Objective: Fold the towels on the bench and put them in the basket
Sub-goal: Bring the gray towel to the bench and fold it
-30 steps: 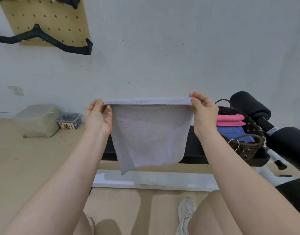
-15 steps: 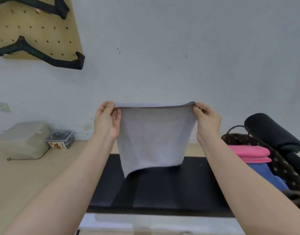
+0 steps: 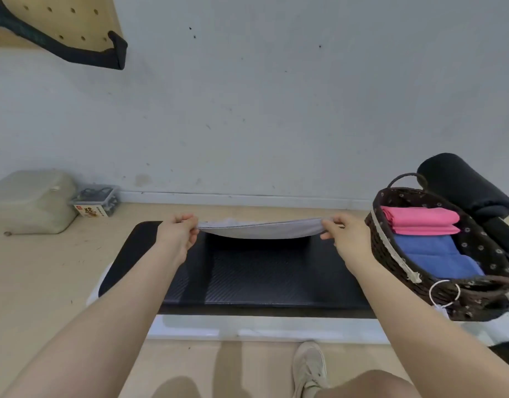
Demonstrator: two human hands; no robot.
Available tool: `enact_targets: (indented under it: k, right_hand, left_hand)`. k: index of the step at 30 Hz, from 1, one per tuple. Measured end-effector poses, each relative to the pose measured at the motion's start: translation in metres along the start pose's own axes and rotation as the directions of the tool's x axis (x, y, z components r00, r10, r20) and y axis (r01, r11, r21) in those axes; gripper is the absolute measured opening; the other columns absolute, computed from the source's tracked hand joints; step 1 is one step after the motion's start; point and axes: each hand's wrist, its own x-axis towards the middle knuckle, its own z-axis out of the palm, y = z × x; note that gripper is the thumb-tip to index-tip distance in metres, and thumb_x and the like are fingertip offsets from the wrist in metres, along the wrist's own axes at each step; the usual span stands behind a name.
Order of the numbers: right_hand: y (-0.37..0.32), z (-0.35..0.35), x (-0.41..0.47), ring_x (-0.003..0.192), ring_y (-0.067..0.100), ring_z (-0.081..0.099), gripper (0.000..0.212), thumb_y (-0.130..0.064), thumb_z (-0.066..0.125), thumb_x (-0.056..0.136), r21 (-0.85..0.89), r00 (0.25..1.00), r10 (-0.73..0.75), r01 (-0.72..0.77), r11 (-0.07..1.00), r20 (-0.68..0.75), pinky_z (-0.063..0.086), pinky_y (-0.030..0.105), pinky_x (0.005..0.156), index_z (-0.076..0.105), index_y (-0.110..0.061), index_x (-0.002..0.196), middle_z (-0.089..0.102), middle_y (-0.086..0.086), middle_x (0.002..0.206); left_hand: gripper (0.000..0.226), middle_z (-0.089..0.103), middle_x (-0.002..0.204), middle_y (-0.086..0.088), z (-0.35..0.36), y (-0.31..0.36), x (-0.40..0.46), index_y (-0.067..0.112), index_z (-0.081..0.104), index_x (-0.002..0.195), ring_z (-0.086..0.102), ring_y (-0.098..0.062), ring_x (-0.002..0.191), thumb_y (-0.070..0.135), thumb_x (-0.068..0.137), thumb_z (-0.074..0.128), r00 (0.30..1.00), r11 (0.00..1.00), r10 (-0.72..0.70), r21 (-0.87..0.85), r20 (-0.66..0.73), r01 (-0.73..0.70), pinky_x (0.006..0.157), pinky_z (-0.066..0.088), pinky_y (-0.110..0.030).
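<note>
Both hands pinched a grey towel [image 3: 261, 228] by its near corners, the left hand [image 3: 177, 235] at one end and the right hand [image 3: 343, 239] at the other, holding it stretched low over the far part of the black counter [image 3: 247, 277]. It sagged in the middle, so it looked light and limp; corners seemed the sensible hold. The basket [image 3: 391, 254] to the right already held folded pink and blue towels.

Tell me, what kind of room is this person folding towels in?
Probably a home gym or workout room. A padded black bench stands on a wooden floor, a black roller pad sits at its end, and a pegboard on the wall holds a black cable-machine handle.
</note>
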Motion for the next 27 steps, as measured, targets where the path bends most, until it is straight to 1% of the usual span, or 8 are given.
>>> enact_targets:
  k: [4,9,14,17,19,21,25,27]
  right_hand:
    - [0.027,-0.002,-0.032,0.067,0.010,0.058,0.011,-0.022,0.059,0.091,-0.112,0.996,-0.008,0.019,0.994,0.094,0.036,0.021,0.057,0.063,-0.020,0.081,0.064,-0.001,0.069]
    - [0.049,-0.006,-0.065,0.069,0.017,0.056,0.018,-0.027,0.054,0.093,-0.233,0.986,-0.052,0.088,0.969,0.156,0.040,0.026,0.061,0.055,-0.013,0.081,0.062,0.006,0.074]
    - [0.066,-0.011,-0.092,0.063,0.021,0.048,0.020,-0.027,0.049,0.095,-0.327,0.976,-0.077,0.142,0.934,0.203,0.035,0.032,0.057,0.053,-0.010,0.086,0.059,0.015,0.071]
    - [0.072,-0.011,-0.104,0.059,0.018,0.043,0.019,-0.025,0.048,0.096,-0.362,0.968,-0.094,0.175,0.915,0.231,0.030,0.032,0.053,0.050,-0.010,0.084,0.050,0.005,0.062]
    - [0.074,-0.011,-0.112,0.057,0.017,0.042,0.018,-0.024,0.047,0.097,-0.382,0.966,-0.105,0.191,0.904,0.236,0.029,0.032,0.052,0.049,-0.010,0.085,0.047,0.002,0.060]
    - [0.075,-0.012,-0.118,0.056,0.017,0.041,0.018,-0.023,0.047,0.097,-0.393,0.966,-0.118,0.203,0.897,0.229,0.029,0.032,0.052,0.049,-0.009,0.086,0.047,0.002,0.060]
    - [0.074,-0.020,-0.115,0.066,0.025,0.051,0.017,-0.025,0.046,0.096,-0.438,0.979,-0.098,0.168,0.883,0.178,0.040,0.034,0.059,0.051,-0.011,0.089,0.054,0.004,0.066]
    - [0.069,-0.023,-0.107,0.072,0.028,0.055,0.023,-0.028,0.046,0.094,-0.488,0.980,-0.046,0.137,0.862,0.194,0.044,0.036,0.064,0.053,-0.012,0.078,0.058,0.006,0.069]
  left_hand:
    - [0.003,0.057,0.075,-0.002,-0.023,-0.027,-0.013,0.012,0.062,0.089,0.050,-0.008,0.061,0.008,0.089,0.061,0.998,0.985,-0.061,0.161,0.011,0.058,0.052,0.046,-0.016]
    - [0.009,0.057,0.075,-0.006,-0.047,-0.044,-0.036,0.005,0.068,0.088,0.052,-0.013,0.063,0.013,0.085,0.068,0.999,0.874,-0.053,0.484,0.012,0.040,0.069,0.051,-0.024]
    - [0.032,0.058,0.074,-0.011,-0.067,-0.063,-0.066,0.005,0.068,0.084,0.052,-0.021,0.065,0.037,0.082,0.069,0.966,0.551,0.102,0.795,0.236,-0.252,0.059,0.042,-0.028]
    - [0.030,0.065,0.096,-0.013,-0.074,-0.073,-0.075,0.004,0.068,0.095,0.059,-0.025,0.078,0.028,0.079,0.072,0.929,0.209,0.103,0.906,0.354,-0.368,0.070,0.050,-0.033]
    - [0.023,0.063,0.103,-0.014,-0.078,-0.080,-0.078,0.005,0.068,0.097,0.054,-0.025,0.078,0.023,0.082,0.067,0.915,0.066,0.129,0.918,0.382,-0.392,0.076,0.051,-0.036]
    - [0.024,0.056,0.107,-0.009,-0.084,-0.084,-0.080,0.009,0.068,0.098,0.052,-0.024,0.086,0.028,0.086,0.062,0.890,-0.033,0.180,0.907,0.419,-0.421,0.079,0.049,-0.037]
    - [0.024,0.046,0.130,0.005,-0.086,-0.083,-0.081,0.018,0.064,0.104,0.038,-0.021,0.121,0.036,0.089,0.058,0.756,-0.170,0.197,0.781,0.624,-0.601,0.094,0.036,-0.033]
    - [0.024,0.055,0.116,0.006,-0.085,-0.082,-0.078,0.020,0.064,0.105,0.041,-0.019,0.115,0.037,0.089,0.058,0.738,-0.171,0.080,0.739,0.670,-0.652,0.090,0.038,-0.031]
